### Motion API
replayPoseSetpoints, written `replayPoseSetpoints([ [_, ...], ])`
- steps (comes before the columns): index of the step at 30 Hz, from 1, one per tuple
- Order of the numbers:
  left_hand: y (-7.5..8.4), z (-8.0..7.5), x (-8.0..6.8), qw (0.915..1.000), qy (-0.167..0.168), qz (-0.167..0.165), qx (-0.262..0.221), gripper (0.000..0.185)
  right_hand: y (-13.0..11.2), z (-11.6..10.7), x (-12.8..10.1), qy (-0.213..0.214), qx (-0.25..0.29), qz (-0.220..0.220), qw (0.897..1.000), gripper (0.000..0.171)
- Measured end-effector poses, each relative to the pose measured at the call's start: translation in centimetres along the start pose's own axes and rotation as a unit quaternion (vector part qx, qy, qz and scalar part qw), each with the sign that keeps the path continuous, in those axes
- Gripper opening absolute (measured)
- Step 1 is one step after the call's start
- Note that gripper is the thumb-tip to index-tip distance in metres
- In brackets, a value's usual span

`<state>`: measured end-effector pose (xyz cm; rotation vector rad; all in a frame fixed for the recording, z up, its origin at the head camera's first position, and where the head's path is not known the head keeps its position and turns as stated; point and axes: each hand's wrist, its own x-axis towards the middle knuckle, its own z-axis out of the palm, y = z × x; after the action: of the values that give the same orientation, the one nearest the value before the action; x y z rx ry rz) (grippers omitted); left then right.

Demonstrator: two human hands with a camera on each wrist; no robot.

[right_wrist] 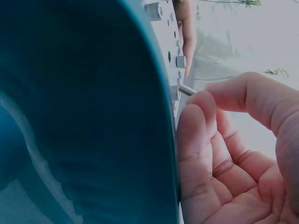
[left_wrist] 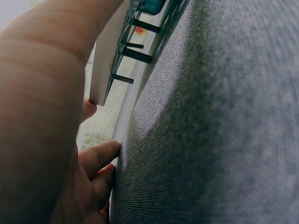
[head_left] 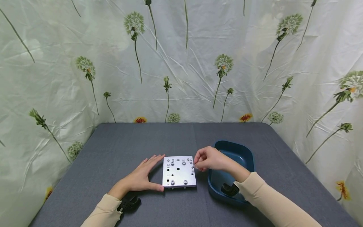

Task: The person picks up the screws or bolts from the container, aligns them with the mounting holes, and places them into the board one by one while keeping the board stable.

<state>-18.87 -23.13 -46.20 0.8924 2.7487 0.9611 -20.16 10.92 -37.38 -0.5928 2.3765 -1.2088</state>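
Note:
A square silver metal plate (head_left: 185,175) with holes and several socket-head screws lies before me on the dark cloth. Screw shanks and pins (left_wrist: 137,55) stick out beneath it in the left wrist view. My left hand (head_left: 139,177) is spread at its left side, straight thumb at the near corner and index fingertip at the far corner. At the plate's right edge, my right hand (head_left: 212,159) pinches a small, slim metal pin (right_wrist: 188,90) between thumb and fingertips. The pin slants with its free end at the plate's top face.
Close to the plate's right stands a blue plastic bin (head_left: 249,157), under my right forearm. The dark grey cloth-covered table (head_left: 141,138) ends at a floral curtain (head_left: 187,78) behind. Black wrist-worn devices (head_left: 129,203) sit below both sleeves.

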Motion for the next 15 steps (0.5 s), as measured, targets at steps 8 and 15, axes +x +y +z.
replayPoseSetpoints([
  [8, 0.0, 0.0, 0.0, 1.0000, 0.001, -0.002, 0.001, 0.124, -0.7, 0.7, 0.0, -0.013, -0.061, -0.009, 0.998, 0.006],
  [15, -0.1, 0.0, 0.0, 1.0000, 0.003, 0.003, -0.003, 0.123, -1.3, 1.1, 0.0, -0.023, -0.089, -0.006, 0.996, 0.009],
])
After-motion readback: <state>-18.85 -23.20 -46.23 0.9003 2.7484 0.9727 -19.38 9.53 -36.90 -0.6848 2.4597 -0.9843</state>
